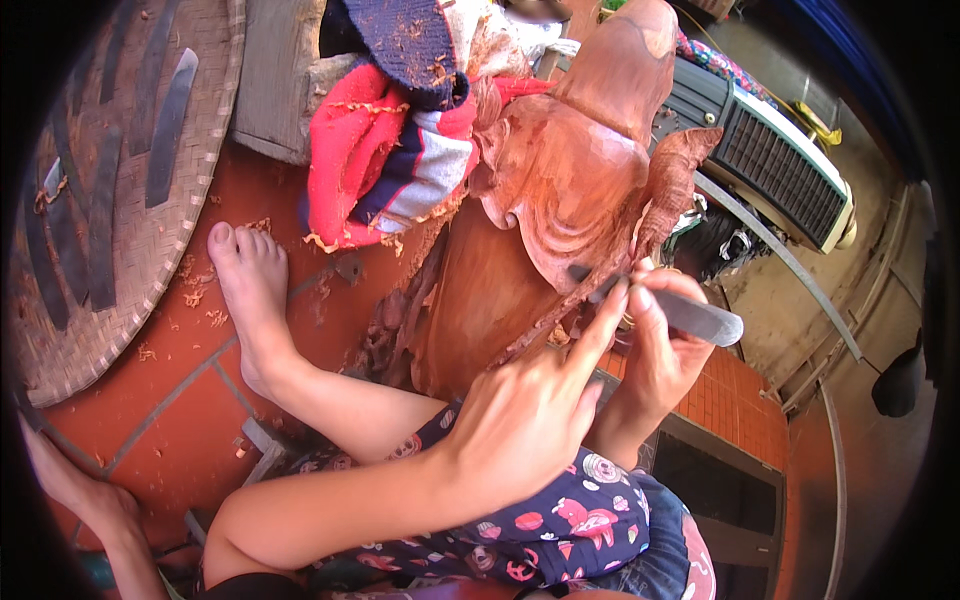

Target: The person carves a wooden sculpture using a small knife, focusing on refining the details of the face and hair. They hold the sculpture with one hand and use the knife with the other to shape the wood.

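A reddish-brown wood carving (570, 170) with draped folds leans in front of me, its smooth top pointing up and to the right. My right hand (655, 365) is closed round a flat dark-grey carving chisel (705, 320), whose rounded end sticks out to the right. My left hand (520, 420) reaches across, its index finger stretched onto the chisel near the wood and the other fingers curled. The chisel's working end lies at the edge of the carved folds, partly hidden behind my fingers.
A round woven tray (205, 190) at left holds several flat dark blades (172, 125). Striped red, navy and grey cloth (390, 150) lies beside the carving, speckled with shavings. Wood shavings litter the red tiled floor (170, 400). A grilled appliance (785, 150) stands behind at right.
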The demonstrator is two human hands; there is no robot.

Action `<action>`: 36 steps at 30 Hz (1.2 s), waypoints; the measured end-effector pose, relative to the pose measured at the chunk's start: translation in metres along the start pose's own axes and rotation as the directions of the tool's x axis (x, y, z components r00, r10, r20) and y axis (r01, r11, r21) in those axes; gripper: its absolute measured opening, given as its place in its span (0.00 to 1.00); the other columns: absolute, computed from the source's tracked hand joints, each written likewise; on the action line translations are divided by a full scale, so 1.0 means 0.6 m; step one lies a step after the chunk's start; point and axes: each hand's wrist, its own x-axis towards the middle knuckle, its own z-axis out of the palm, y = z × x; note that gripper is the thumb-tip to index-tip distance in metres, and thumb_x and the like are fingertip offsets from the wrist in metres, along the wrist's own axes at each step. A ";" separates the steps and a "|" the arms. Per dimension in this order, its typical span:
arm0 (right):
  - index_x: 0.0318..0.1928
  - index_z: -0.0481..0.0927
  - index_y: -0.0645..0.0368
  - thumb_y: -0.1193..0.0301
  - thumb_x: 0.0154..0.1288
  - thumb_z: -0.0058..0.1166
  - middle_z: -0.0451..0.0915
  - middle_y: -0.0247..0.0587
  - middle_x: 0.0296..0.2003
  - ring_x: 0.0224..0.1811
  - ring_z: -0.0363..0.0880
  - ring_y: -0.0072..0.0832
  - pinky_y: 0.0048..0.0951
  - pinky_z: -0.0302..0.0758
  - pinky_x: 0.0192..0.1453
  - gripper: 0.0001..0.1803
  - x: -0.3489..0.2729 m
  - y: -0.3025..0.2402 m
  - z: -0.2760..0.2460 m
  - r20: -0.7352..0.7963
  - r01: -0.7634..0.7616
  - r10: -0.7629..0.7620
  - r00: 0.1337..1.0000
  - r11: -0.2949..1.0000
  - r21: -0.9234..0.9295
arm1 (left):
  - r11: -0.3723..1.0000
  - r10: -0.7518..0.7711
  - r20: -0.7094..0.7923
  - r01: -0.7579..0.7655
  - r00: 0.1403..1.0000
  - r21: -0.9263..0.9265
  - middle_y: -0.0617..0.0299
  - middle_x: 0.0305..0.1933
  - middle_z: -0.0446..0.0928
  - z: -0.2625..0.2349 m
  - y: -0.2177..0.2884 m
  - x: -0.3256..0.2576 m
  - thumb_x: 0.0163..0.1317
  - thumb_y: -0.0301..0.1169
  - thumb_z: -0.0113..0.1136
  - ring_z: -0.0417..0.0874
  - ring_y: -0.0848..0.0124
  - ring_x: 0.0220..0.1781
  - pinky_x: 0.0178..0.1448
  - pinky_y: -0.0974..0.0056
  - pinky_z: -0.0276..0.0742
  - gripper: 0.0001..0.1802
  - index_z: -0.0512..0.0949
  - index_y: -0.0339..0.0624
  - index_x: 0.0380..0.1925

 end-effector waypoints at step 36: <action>0.40 0.85 0.66 0.85 0.56 0.66 0.86 0.39 0.35 0.40 0.84 0.24 0.37 0.68 0.71 0.10 0.040 0.008 -0.019 0.035 -0.221 0.219 0.975 0.970 0.104 | 0.994 -0.103 0.052 0.101 0.993 0.031 0.27 0.63 0.70 0.002 0.008 0.010 0.65 0.26 0.57 0.81 0.36 0.51 0.49 0.45 0.82 0.44 0.46 0.37 0.77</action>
